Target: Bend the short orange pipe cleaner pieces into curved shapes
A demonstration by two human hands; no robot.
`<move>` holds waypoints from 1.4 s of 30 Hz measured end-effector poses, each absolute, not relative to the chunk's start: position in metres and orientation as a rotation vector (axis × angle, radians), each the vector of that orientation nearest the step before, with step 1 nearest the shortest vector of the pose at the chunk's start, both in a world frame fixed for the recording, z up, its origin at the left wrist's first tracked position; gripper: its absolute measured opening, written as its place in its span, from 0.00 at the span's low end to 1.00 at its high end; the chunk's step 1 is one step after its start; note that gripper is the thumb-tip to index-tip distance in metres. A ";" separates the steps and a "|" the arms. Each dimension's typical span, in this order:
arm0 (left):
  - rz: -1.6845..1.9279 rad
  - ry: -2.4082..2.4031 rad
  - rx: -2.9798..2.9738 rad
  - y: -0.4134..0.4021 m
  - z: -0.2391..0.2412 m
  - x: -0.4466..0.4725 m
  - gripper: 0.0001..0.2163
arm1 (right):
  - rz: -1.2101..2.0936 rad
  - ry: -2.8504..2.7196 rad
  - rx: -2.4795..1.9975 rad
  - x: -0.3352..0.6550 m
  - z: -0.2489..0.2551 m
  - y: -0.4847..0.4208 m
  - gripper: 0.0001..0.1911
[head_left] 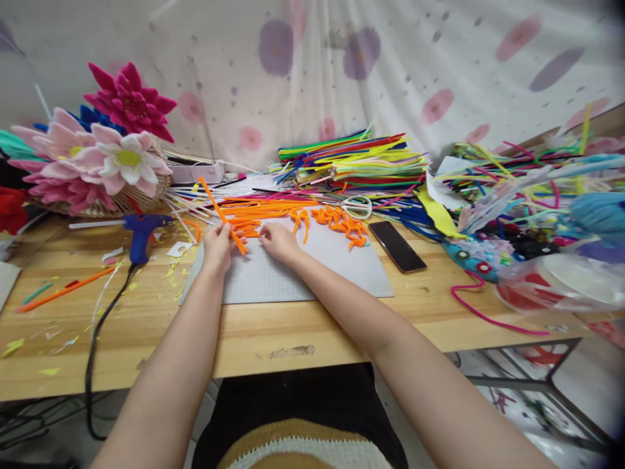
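Observation:
My left hand (217, 246) is closed around an orange pipe cleaner (219, 212) that slants up and to the left from it. My right hand (277, 241) rests on the grey cutting mat (312, 273), fingers curled, beside the pile of orange pipe cleaners (273, 212). I cannot make out what those fingers pinch, if anything. Short bent orange pieces (344, 225) lie at the mat's far right.
A blue glue gun (141, 231) with a black cord lies left on the wooden table (293, 329). Scissors (356, 207), a black phone (396, 246), a stack of coloured pipe cleaners (351, 163), felt flowers (102, 153) and craft clutter (537, 195) surround the mat.

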State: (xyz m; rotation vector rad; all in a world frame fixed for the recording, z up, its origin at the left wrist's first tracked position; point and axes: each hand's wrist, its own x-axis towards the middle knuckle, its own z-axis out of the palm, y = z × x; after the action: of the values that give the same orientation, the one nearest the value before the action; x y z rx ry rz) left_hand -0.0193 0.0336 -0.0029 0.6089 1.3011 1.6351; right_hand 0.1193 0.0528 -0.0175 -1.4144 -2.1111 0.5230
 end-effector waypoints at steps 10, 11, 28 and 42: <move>1.652 1.328 0.704 0.031 -0.005 -0.013 0.03 | 0.809 -2.187 -1.435 0.128 -0.006 0.072 0.02; 1.645 1.335 0.712 0.031 -0.005 -0.011 0.04 | 0.912 -2.130 -1.418 0.137 -0.003 0.069 0.02; 1.567 1.350 0.937 0.027 -0.014 0.013 0.04 | 1.362 -1.441 -0.941 0.180 -0.027 0.048 0.10; 1.197 1.188 1.079 0.012 -0.013 0.036 0.07 | 1.308 -1.408 -1.004 0.168 -0.028 0.046 0.09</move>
State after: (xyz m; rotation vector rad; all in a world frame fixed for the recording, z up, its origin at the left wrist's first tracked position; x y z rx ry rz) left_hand 0.0364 0.0121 -0.0133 1.0791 1.1877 1.1973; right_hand 0.1677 0.0460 -0.0282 -1.0044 -1.4080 1.3084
